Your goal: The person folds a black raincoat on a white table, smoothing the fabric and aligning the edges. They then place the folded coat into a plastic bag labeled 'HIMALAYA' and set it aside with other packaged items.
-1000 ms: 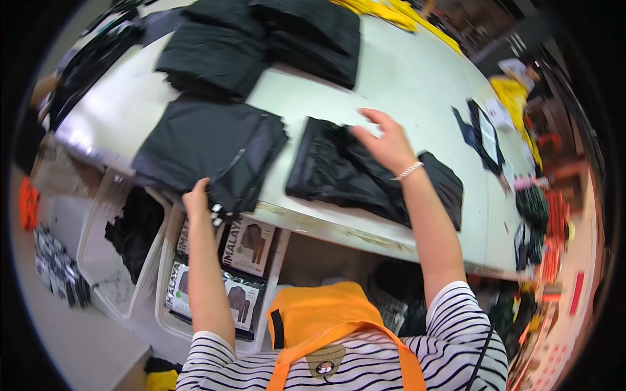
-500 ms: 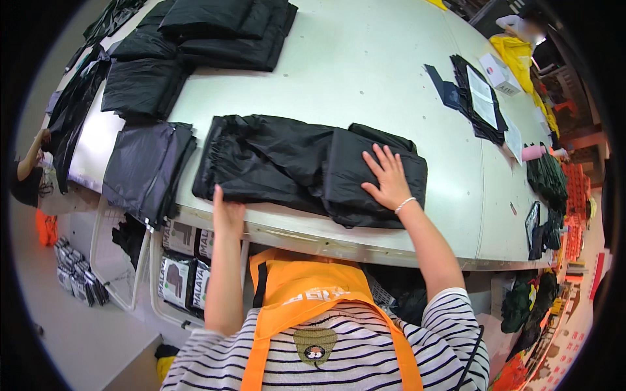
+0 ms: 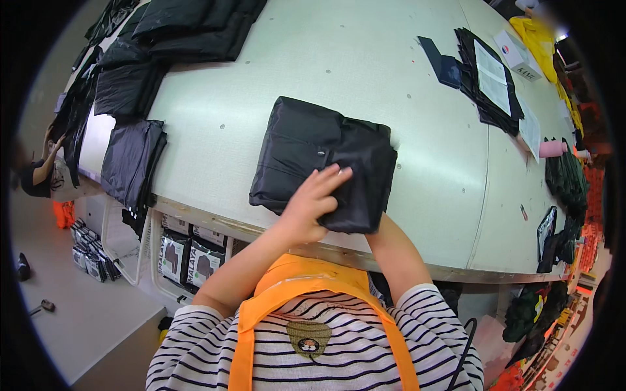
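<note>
A black garment (image 3: 297,153), folded into a compact, thick rectangle, lies near the table's front edge before me. My left hand (image 3: 313,205) rests on its lower middle part, fingers partly spread and lying on the fabric. A small tab or label shows on top, just above those fingertips. From the lower right my right forearm (image 3: 398,251) reaches to the bundle's front right edge. My right hand is hidden behind or under the fabric, so its fingers do not show.
Stacks of folded black garments (image 3: 189,32) and a dark grey stack (image 3: 130,159) line the left of the pale table (image 3: 443,189). Papers (image 3: 492,78) on dark cloth, a white box (image 3: 518,55) and a pink thread spool (image 3: 553,148) lie right. Packaged garments (image 3: 173,257) sit below.
The long black garment has been folded over into a shorter bundle. My left hand moved right onto it, while my right hand went from its top to behind or under its right side.
</note>
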The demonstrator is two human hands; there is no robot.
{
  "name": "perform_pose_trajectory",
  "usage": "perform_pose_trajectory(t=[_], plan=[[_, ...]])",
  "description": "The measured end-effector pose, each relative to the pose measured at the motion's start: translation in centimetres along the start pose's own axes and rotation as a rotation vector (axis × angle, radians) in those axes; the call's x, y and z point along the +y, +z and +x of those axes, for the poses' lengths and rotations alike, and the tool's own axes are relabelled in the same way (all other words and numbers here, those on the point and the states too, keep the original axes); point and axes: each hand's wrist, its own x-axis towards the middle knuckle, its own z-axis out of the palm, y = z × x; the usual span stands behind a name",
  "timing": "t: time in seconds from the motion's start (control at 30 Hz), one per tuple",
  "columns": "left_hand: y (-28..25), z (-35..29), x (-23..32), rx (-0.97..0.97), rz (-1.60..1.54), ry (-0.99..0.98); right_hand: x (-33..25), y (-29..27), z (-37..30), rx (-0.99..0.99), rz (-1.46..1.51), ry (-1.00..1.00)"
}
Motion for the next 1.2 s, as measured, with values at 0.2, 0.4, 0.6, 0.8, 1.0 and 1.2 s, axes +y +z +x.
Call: perform_pose_trajectory(t=[0.2, 0.4, 0.6, 0.8, 1.0, 1.2], plan=[[7.0, -2.3, -3.9, -0.234, 0.323, -0.097, -6.2, 3.9, 0.2, 0.634, -0.624, -0.113], [8.6, -1.4, -4.1, -0.206, 0.425, 0.001, -15.4, 12.3, -1.2, 0.464, -2.359, -0.258], [6.3, -3.7, -4.3, -0.126, 0.478, -0.034, -9.5, 9.1, -7.9, 0.777, -2.304, 0.032], [3.4, -9.8, -1.0, 0.407, 0.082, -0.708, 4.8, 10.5, -16.9, 0.927, -2.017, 0.127], [2.7, -11.6, -0.8, 0.376, 0.159, -0.885, -0.6, 13.0, -17.5, 0.973, -1.618, 0.168], [0.3, -8.6, -4.0, 0.519, -0.19, -0.918, -2.5, 13.3, -4.8, 0.926, -1.875, 0.012]])
